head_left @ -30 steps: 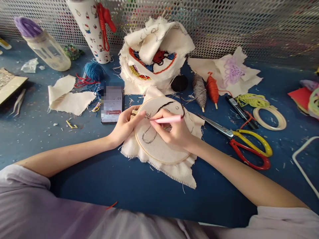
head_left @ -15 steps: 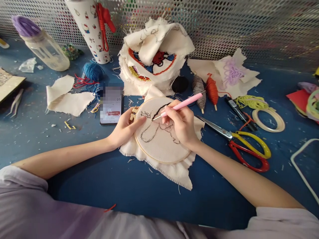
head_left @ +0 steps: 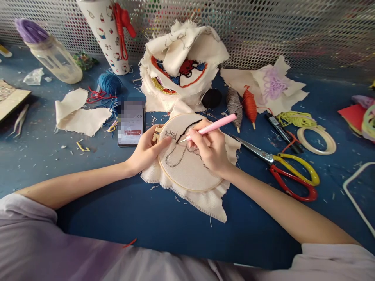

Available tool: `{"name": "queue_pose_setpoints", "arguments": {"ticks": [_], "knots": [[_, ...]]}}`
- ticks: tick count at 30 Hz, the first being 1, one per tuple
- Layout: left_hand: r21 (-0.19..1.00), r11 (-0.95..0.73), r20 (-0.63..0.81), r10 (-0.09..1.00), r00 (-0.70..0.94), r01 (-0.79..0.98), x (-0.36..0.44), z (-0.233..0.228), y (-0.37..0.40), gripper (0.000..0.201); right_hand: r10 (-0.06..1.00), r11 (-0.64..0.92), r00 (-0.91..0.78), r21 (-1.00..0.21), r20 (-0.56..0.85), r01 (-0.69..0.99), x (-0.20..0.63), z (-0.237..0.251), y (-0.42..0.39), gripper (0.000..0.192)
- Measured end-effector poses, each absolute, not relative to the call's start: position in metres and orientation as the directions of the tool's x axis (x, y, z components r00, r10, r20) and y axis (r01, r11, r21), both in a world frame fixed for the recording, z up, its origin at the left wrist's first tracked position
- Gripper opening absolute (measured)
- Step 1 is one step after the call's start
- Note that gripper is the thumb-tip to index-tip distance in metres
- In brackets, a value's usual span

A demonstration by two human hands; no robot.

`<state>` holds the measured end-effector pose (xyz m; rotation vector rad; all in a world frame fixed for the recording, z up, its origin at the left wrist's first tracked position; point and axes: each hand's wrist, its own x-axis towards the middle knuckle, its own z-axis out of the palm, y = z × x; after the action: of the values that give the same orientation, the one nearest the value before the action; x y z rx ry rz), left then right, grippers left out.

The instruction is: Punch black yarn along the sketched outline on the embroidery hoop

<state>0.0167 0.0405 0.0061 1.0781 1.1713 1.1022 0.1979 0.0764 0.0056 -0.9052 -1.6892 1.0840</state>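
My left hand (head_left: 150,149) grips the left edge of a round embroidery hoop (head_left: 187,186) near its clamp, thumb on the cloth. Stretched in the hoop is cream cloth (head_left: 183,169) with a drawn outline and frayed edges hanging past the rim. My right hand (head_left: 211,146) is closed round a pink punch needle (head_left: 218,124), held slanted like a pen. Its metal tip meets the cloth at the lower left end of a line of black yarn stitches (head_left: 187,128). The fingers of my left hand beneath the hoop are hidden.
Right of the hoop lie scissors (head_left: 274,159), a black marker (head_left: 279,128) and a bare hoop (head_left: 316,140). Left are a phone (head_left: 131,125) and blue yarn (head_left: 109,83). Behind stand embroidered cloths (head_left: 183,70), a tumbler (head_left: 107,39), a bottle (head_left: 57,58) and a mesh panel (head_left: 263,31).
The punch needle's tip has moved slightly left and down along the drawn line, my right hand shifting with it. The black stitching reaches a little further. My left hand keeps its place.
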Motion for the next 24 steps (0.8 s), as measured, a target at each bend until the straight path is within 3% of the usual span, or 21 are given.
{"name": "queue_pose_setpoints", "arguments": {"ticks": [5,8,15,21,24], "knots": [[0.988,0.120,-0.113,0.990,0.080,-0.095,0.017,0.006,0.039,0.033,0.747,0.594,-0.502,-0.777,0.436,0.209,0.194,0.002,0.072,0.017],[0.990,0.102,-0.094,0.992,0.089,-0.092,0.016,0.006,0.039,0.033,0.715,0.641,-0.527,-0.731,0.459,0.232,0.193,0.002,0.071,0.015],[0.998,0.026,-0.027,0.999,0.027,0.056,0.016,0.003,0.042,0.027,0.907,0.294,-0.320,-0.956,0.274,0.017,0.196,0.006,0.077,0.023],[0.998,0.015,-0.017,0.999,0.032,0.058,0.016,0.002,0.043,0.024,0.938,0.208,-0.257,-0.970,0.234,-0.124,0.196,0.004,0.085,0.022],[0.998,0.011,-0.013,1.000,0.026,0.065,0.016,0.001,0.043,0.025,0.939,0.210,-0.255,-0.971,0.233,-0.116,0.196,0.004,0.085,0.023]]}}
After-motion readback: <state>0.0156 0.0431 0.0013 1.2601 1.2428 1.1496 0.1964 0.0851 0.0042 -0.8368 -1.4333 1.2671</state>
